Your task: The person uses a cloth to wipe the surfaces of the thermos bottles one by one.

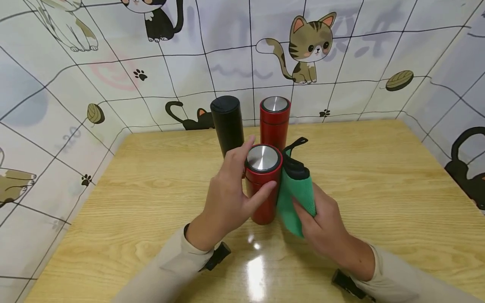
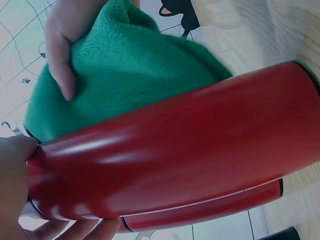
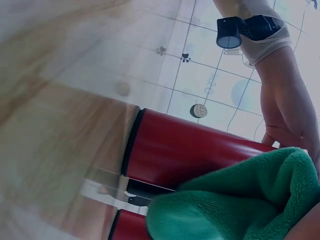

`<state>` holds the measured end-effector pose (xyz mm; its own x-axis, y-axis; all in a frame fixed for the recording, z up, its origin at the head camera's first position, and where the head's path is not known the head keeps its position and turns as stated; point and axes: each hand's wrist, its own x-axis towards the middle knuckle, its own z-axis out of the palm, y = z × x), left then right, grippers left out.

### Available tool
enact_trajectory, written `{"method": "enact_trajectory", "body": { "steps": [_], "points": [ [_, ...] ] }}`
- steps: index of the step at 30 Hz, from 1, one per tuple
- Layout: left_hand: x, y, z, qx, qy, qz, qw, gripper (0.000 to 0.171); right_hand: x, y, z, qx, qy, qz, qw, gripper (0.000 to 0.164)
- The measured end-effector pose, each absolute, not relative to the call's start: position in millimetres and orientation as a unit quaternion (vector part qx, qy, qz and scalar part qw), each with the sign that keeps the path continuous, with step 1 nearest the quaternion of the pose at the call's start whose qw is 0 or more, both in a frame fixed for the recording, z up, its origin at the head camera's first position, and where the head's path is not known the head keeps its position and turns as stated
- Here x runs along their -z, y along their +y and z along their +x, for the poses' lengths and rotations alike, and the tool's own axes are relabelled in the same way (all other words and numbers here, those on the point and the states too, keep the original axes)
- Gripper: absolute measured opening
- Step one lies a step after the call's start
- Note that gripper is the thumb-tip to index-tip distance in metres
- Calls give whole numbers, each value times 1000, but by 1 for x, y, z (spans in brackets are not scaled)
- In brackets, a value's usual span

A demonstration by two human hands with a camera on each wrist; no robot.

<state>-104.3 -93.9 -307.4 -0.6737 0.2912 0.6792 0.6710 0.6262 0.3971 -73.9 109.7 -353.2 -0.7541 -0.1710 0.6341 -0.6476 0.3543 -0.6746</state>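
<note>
A red thermos (image 1: 261,212) with a silver-topped lid stands upright on the table. My left hand (image 1: 221,200) holds it near the lid, thumb across the front and fingers round the far left side. In the left wrist view, the glossy red body of the thermos (image 2: 200,145) fills the middle. With my right hand (image 1: 327,223) I grip a folded green cloth (image 1: 293,198), fuzzy in texture, with black trim and a black loop. The cloth lies along the right side of the thermos. In the right wrist view, the cloth (image 3: 215,215) overlaps part of the thermos (image 3: 185,150).
Just behind the held thermos stand a black bottle (image 1: 229,122) at left and a second red thermos (image 1: 273,128) at right. The wooden table (image 1: 151,202) backs onto a cat-patterned covering (image 1: 227,71). Each wrist bears a strapped black camera (image 1: 217,256).
</note>
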Motion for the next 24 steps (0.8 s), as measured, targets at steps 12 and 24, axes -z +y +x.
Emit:
{"method": "enact_trajectory", "body": {
  "steps": [12, 24],
  "points": [
    [302, -95, -106, 414, -865, -212, 188, 89, 353, 111, -80, -494, -826, 232, 139, 30],
    [297, -107, -102, 457, -835, -214, 219, 76, 355, 112, -81, -559, -808, 168, 73, 30]
  ]
}}
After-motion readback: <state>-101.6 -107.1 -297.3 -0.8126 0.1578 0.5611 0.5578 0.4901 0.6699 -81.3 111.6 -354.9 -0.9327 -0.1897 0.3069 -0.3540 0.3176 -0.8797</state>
